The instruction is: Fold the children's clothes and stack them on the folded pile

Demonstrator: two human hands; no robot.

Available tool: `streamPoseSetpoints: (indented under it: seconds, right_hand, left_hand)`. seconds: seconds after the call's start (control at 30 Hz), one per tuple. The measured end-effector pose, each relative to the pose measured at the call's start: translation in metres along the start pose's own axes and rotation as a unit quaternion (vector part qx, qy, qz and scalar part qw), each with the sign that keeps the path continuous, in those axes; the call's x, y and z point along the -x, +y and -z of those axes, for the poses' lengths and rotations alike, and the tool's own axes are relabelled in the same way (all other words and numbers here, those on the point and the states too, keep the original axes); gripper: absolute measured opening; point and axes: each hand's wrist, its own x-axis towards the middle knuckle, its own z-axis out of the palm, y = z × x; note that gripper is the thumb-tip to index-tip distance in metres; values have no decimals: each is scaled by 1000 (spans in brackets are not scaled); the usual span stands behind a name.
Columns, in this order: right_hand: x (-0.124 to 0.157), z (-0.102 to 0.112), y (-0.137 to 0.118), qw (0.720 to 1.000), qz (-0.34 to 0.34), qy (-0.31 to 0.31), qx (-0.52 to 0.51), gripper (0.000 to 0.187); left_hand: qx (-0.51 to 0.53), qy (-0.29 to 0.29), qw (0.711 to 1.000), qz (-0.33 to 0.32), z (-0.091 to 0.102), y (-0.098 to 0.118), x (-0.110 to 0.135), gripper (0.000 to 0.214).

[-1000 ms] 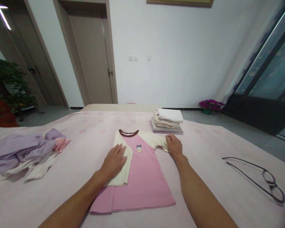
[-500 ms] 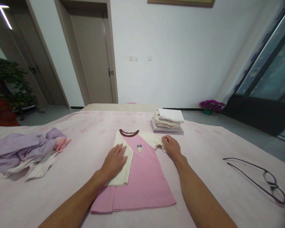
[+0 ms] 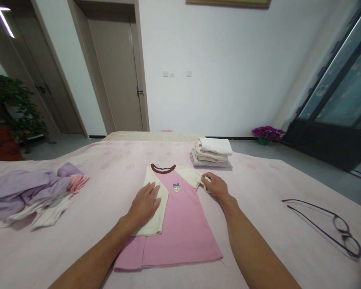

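A small pink T-shirt point(image 3: 180, 224) with cream sleeves, a brown collar and a little cartoon patch lies flat on the pink bedspread point(image 3: 258, 192). Its left sleeve is folded inward over the body. My left hand point(image 3: 144, 204) lies flat and open on that folded cream sleeve. My right hand point(image 3: 215, 185) is closed in a pinch on the cream right sleeve at the shirt's right shoulder.
A stack of folded cream and white clothes point(image 3: 212, 152) sits just beyond the shirt. A loose heap of lilac, pink and striped clothes point(image 3: 33, 192) lies at the left. Black-framed glasses point(image 3: 333, 226) rest on the bed at the right.
My right hand has slid a little to the left, drawing the right sleeve inward. My left hand has stayed put.
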Motion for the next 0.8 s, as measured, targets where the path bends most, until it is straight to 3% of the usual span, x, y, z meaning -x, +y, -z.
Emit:
streamPoseSetpoints:
  seconds: [0.33,0.8]
  right_hand:
    - [1,0,-1,1000,-11,2,6,31]
    - [-4,-2,4,997,-40,33,-62,30]
  left_hand:
    - [-4,0,1000,-5,1,0,0,48]
    - [3,3,1000,-2,1,0,0,48]
